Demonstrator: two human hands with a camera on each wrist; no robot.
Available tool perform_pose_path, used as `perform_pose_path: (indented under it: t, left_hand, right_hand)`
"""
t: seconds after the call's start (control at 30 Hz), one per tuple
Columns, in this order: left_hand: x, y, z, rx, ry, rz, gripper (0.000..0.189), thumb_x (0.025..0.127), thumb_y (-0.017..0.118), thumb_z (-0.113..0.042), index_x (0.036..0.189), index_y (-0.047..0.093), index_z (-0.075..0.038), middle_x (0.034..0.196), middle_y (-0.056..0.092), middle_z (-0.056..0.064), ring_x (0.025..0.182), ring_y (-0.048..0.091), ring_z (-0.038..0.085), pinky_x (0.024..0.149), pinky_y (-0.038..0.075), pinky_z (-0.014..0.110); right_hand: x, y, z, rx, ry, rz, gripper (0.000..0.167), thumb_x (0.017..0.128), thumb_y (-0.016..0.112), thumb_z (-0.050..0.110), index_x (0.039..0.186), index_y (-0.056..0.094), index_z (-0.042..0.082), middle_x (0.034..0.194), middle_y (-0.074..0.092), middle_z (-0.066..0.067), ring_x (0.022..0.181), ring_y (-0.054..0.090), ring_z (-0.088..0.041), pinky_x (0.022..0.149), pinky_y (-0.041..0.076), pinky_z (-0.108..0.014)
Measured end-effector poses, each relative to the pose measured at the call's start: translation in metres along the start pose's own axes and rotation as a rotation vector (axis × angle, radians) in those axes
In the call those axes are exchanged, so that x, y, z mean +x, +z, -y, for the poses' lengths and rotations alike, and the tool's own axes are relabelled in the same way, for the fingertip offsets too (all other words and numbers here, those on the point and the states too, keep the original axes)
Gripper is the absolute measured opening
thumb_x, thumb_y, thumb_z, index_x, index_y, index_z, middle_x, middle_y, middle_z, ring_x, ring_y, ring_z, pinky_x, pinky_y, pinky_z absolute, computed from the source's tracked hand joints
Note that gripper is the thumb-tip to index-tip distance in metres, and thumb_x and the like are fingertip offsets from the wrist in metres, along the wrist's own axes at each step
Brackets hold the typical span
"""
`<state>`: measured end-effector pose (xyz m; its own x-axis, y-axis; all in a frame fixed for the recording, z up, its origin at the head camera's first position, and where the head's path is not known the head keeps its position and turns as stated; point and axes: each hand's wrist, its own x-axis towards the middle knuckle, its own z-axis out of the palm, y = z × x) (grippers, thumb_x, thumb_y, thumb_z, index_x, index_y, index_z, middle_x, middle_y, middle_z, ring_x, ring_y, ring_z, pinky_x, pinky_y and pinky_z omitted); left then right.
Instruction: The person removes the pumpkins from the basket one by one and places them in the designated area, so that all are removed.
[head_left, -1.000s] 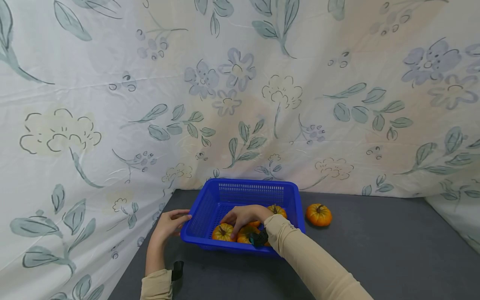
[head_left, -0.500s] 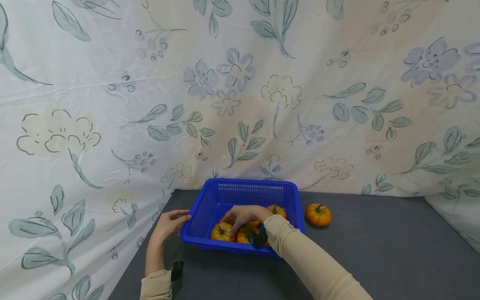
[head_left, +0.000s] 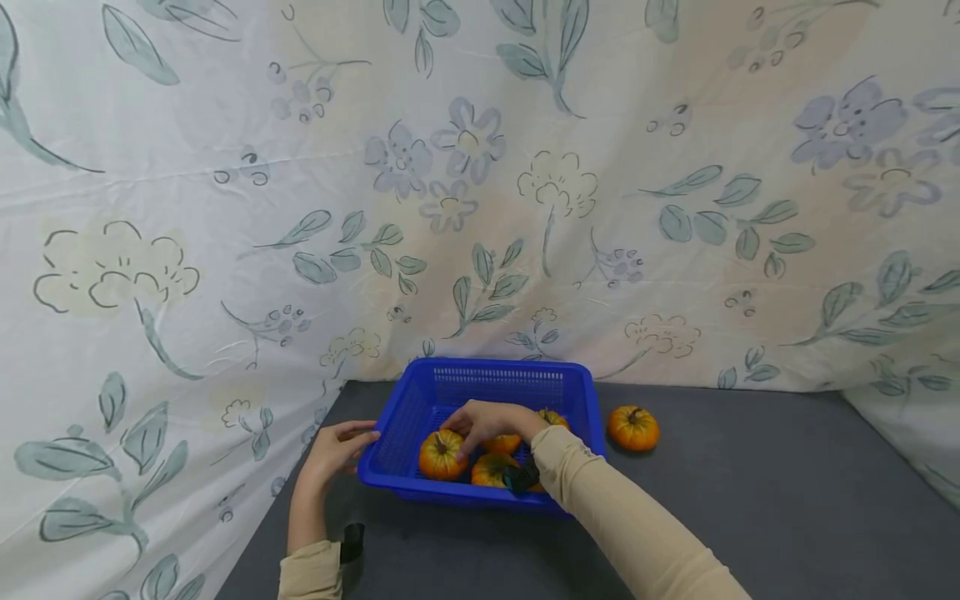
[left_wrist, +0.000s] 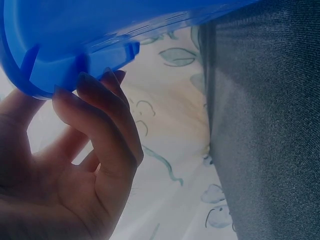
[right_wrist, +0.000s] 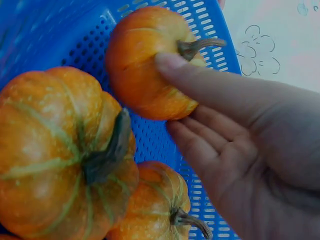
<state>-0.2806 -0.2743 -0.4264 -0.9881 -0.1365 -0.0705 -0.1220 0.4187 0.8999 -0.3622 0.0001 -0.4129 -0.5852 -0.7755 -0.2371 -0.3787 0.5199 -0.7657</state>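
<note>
My hands are both busy. My right hand (head_left: 491, 423) grasps a yellow-orange pumpkin (head_left: 437, 460), thumb on the near side beside its stem and fingers on the far side; whether its underside touches the floor below, I cannot tell. My left hand (head_left: 336, 454) grips the rim of the blue basket (head_left: 498, 377) at its left side, thumb and fingers on either side of the edge. The gripped pumpkin is inside the basket, toward its front left. Just beside it, partly under my right wrist, sits a large pumpkin (head_left: 491, 470) with green stripes; a smaller pumpkin (head_left: 504, 443) lies behind that one, and another pumpkin (head_left: 553, 417) farther right. Outside, near the basket's right wall, a lone pumpkin (head_left: 633, 428) stands stem-up on the dark grey desk (head_left: 750, 475). Beyond hangs a floral cloth (head_left: 480, 292).
</note>
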Motion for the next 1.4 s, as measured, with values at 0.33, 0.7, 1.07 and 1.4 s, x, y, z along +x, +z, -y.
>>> perform_pose_path:
  t: [0.33,0.7,1.07,1.4]
  left_hand:
    - [0.000,0.000,0.001,0.001,0.000,-0.003,0.046,0.092,0.067,-0.027,0.128,0.061,0.001,0.113,0.070,0.019,0.083,0.068,0.015,0.067,0.060,0.038]
    - [0.001,0.002,0.000,0.012,-0.006,-0.009,0.047,0.091,0.068,-0.028,0.128,0.062,0.000,0.117,0.069,0.021,0.086,0.068,0.016,0.068,0.059,0.040]
    - [0.001,0.001,0.001,0.024,-0.009,-0.015,0.046,0.091,0.068,-0.029,0.128,0.062,-0.001,0.115,0.069,0.019,0.084,0.066,0.014,0.067,0.059,0.037]
    - [0.002,0.001,0.001,0.024,-0.002,-0.012,0.046,0.091,0.068,-0.029,0.127,0.062,0.000,0.113,0.070,0.018,0.084,0.066,0.015,0.067,0.059,0.038]
  right_hand:
    - [-0.012,-0.007,0.009,0.031,-0.003,-0.056,0.059,0.087,0.072,0.008,0.142,0.049,0.004,0.148,0.048,-0.014,0.138,0.046,-0.029,0.110,0.042,-0.038]
    - [-0.031,-0.014,0.013,0.034,-0.031,-0.100,0.061,0.089,0.071,0.013,0.144,0.046,0.006,0.149,0.048,-0.012,0.137,0.047,-0.028,0.111,0.041,-0.040]
    - [-0.048,-0.027,0.011,0.088,-0.079,-0.158,0.066,0.088,0.072,0.016,0.146,0.043,0.005,0.150,0.046,-0.013,0.138,0.046,-0.029,0.111,0.041,-0.040]
    - [-0.070,-0.037,0.003,0.135,-0.087,-0.217,0.066,0.089,0.072,0.017,0.147,0.042,0.008,0.152,0.044,-0.012,0.139,0.044,-0.030,0.111,0.041,-0.041]
